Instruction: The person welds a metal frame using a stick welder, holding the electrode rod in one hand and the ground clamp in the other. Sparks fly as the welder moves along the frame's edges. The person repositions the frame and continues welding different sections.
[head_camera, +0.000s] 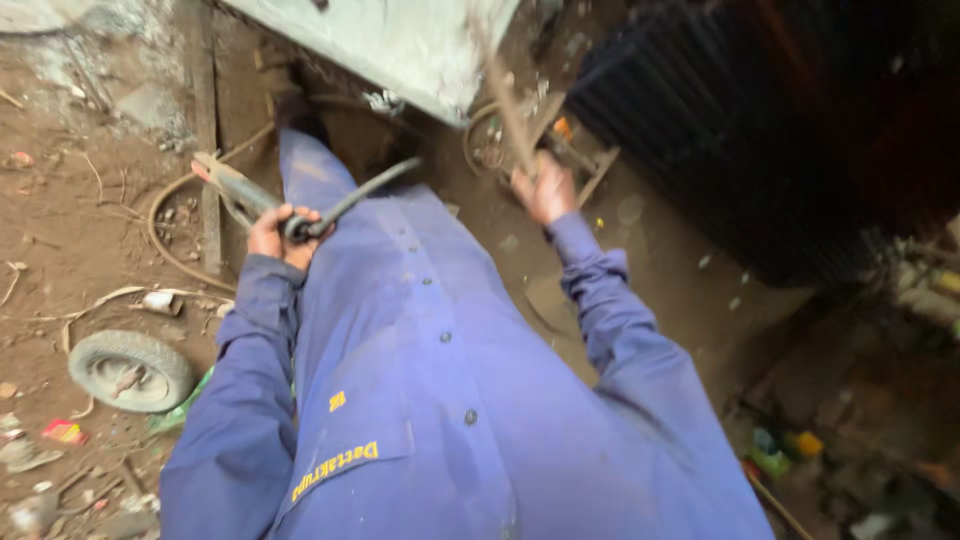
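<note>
Floor (70, 240): bare brown dirt, strewn with scraps, wire bits and litter; spread left of the blue coverall.
Dark wall (760, 130): ribbed black sheet, up and right of the coverall, deep in shadow.
Pale slab (400, 40): grey-white, chipped, slanted, straight above the coverall at the top edge.
Blue coverall (440, 400): buttoned, dusty, filling the middle and bottom; both sleeves reaching up from it.
Clutter (800, 450): coloured containers and debris on shadowed ground right of the coverall; too blurred to sort.
Small wheel (130, 370): grey tyre lying flat on the dirt, just left of the coverall's left sleeve.
Hose (165, 225): tan loop curving on the dirt, left of the coverall's upper part.
Left hand (283, 235): clenched around a clamp-like holder (235, 190) with a dark cable (365, 190) running off above the coverall's chest.
Right hand (545, 190): closed on a thin rusty rod (505, 95) slanting up toward the pale slab, above the coverall's right sleeve.
Red scrap (62, 431): on the dirt, far left of the coverall's lower edge.
</note>
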